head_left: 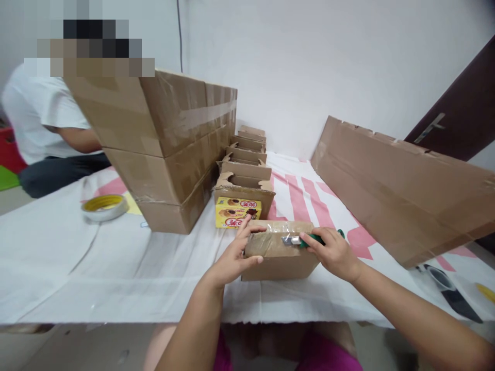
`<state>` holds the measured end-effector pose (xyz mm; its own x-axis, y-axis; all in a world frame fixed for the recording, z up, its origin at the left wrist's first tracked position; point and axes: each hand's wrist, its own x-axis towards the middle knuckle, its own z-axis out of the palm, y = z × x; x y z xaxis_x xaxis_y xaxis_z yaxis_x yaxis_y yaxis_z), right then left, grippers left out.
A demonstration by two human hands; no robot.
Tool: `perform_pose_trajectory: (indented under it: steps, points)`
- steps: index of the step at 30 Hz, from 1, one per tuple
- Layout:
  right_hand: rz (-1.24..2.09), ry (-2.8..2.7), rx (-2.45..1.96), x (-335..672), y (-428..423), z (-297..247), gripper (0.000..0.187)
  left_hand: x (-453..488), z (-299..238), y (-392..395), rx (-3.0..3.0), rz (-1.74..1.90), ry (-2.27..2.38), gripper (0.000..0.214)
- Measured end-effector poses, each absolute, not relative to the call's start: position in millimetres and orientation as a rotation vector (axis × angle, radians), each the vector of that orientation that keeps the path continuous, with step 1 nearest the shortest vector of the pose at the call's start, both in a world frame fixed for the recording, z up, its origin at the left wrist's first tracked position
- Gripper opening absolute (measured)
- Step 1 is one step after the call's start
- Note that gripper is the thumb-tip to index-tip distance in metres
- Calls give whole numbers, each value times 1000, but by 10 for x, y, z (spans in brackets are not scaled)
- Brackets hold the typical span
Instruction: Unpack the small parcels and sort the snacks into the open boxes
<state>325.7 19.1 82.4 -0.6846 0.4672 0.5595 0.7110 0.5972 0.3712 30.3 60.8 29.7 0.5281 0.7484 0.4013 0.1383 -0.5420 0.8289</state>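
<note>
A small taped cardboard box (278, 267) lies in front of me near the table's front edge. My left hand (235, 257) grips its left end, with the thumb on the near side and the fingers over the top. In my right hand (330, 250) is a green utility knife (317, 239), its blade out and pointing left over the tape on top of the box. Whether the blade touches the tape I cannot tell. Just behind the box sits a yellow snack box (236, 210) with printed pictures, close to my left fingertips.
Open cardboard boxes (247, 178) line up behind the yellow one. Stacked taped cartons (170, 170) rise on the left, with a tape roll (104, 207) beside them. A large cardboard panel (406, 190) leans at right near a black-handled tool (450, 291). Another person (58, 113) sits beyond the cartons.
</note>
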Motion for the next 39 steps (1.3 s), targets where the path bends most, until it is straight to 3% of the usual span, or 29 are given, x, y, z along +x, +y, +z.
perform_pose_trajectory:
  steps: [7, 19, 25, 29, 34, 39]
  points:
    - [-759, -2504, -1003, 3234, 143, 946, 29, 288, 293, 611, 2004, 990, 702, 57]
    - [-388, -2019, -1521, 3567, 98, 891, 30, 279, 259, 630, 2037, 987, 658, 40]
    - [-231, -1790, -1979, 4369, -247, -28, 32, 301, 248, 622, 2042, 1004, 710, 54]
    - [-249, -1933, -1926, 4627, -480, -530, 25, 321, 256, 626, 2051, 1002, 725, 58]
    - [-546, -1908, -1630, 4260, -355, -26, 21, 322, 269, 618, 2069, 997, 728, 55]
    - [-555, -2017, -1255, 3436, -226, 673, 26, 329, 279, 601, 2105, 993, 749, 54]
